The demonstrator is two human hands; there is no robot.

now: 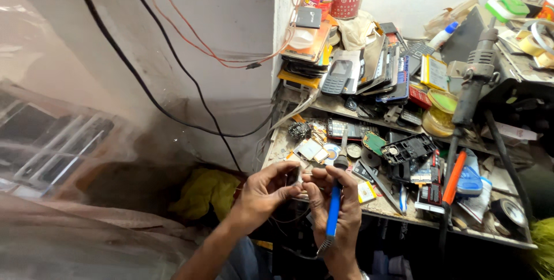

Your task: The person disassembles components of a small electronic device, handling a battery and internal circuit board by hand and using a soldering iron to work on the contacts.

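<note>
Black cable (144, 92) sags across the grey wall, upper left. Yellow cloth (205, 190) lies bunched at 9 o'clock from the hands. Left hand (262, 190) pinches a small dark part (295, 175) in its fingertips, just before the bench edge. Right hand (337, 208), at 3 o'clock of the left and touching it, is clenched round a blue-handled soldering iron (334, 199), tip up beside the part. Cluttered workbench (392, 208) at 1 o'clock: stacked phones (369, 69), loose circuit boards. Orange-handled tool (453, 179) at 3 o'clock. Grey hot-air gun (474, 75) stands far right.
</note>
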